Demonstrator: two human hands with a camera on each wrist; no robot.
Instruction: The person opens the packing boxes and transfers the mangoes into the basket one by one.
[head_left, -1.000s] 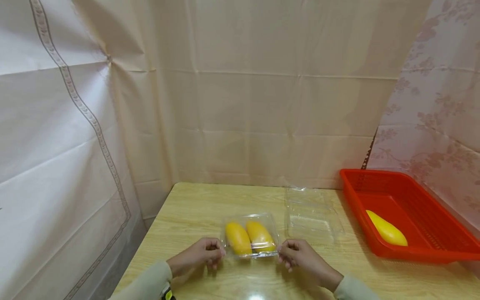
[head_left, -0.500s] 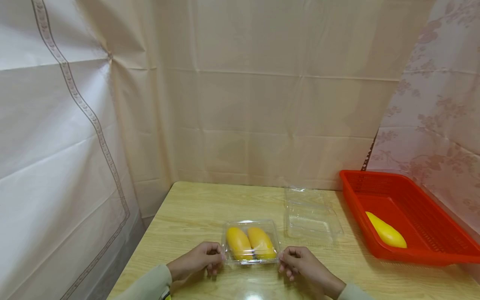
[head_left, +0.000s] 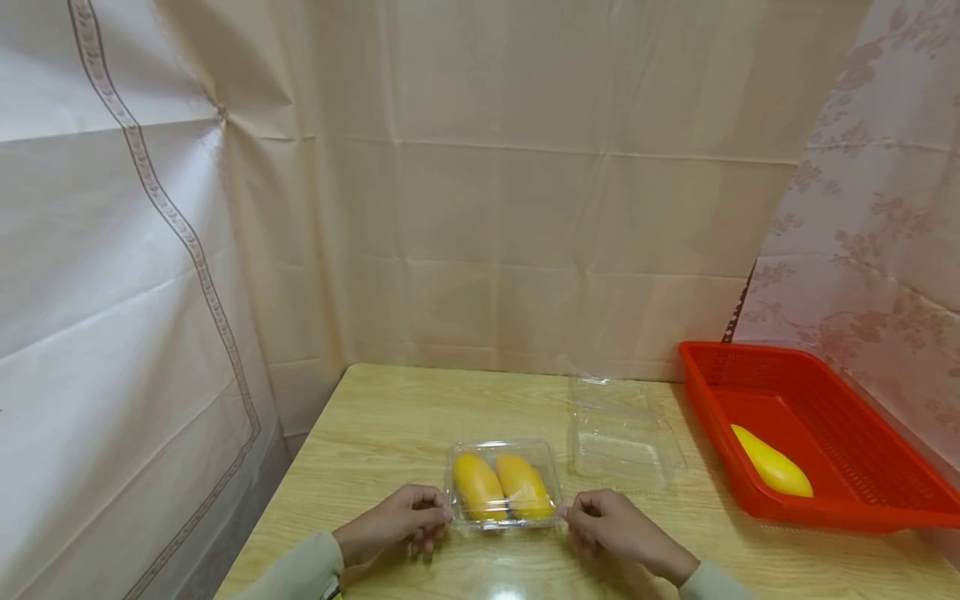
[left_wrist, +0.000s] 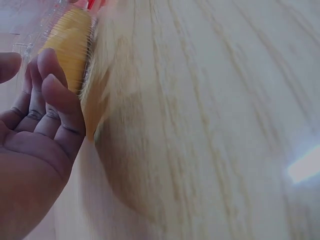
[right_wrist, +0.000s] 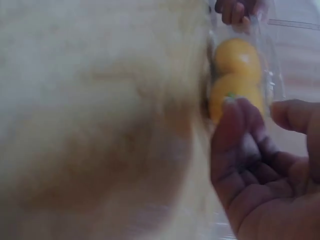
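Observation:
A clear plastic clamshell box sits closed on the table in the head view, with two yellow-orange mangoes side by side inside. My left hand pinches its near left corner between thumb and curled fingers. At the near right corner, my right hand pinches the edge in the same way. In the left wrist view the mangoes show blurred beyond the fingers. The right wrist view shows both mangoes behind my fingertips; the thin plastic between thumb and fingers is hard to make out.
A second clear clamshell box lies open behind and right of the filled one. Farther right, a red plastic basket holds one yellow mango. Cloth sheets hang behind and beside the wooden table.
The filled box has come slightly nearer to me and settled flatter on the table, both hands moving with it. Over the last half second it has barely shifted.

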